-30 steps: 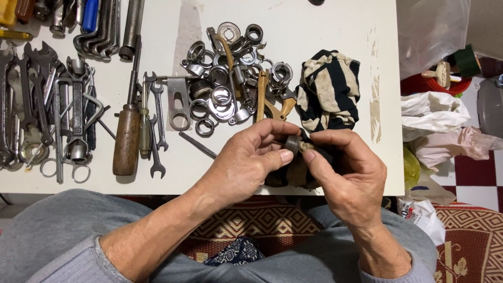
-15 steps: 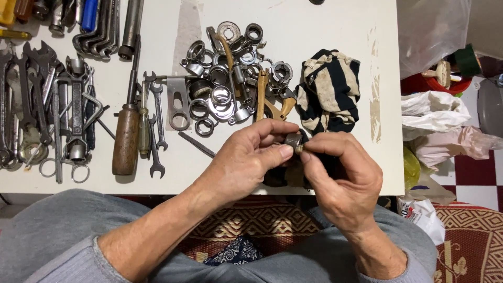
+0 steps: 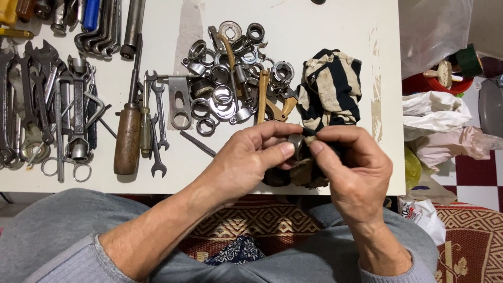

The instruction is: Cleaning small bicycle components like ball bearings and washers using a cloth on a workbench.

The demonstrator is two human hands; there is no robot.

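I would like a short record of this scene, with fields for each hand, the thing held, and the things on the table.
left hand: grips a small metal ring by its fingertips
right hand: presses a dirty rag on the ring
table: white
centre: pile of metal rings
behind hands: striped cloth
left side: spanners, wooden-handled screwdriver

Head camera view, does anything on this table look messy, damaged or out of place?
The striped rag is stained and crumpled, and the metal rings lie in a loose heap, unlike the wrenches laid in rows. Both hands pinch a small metal part. Nothing looks broken.
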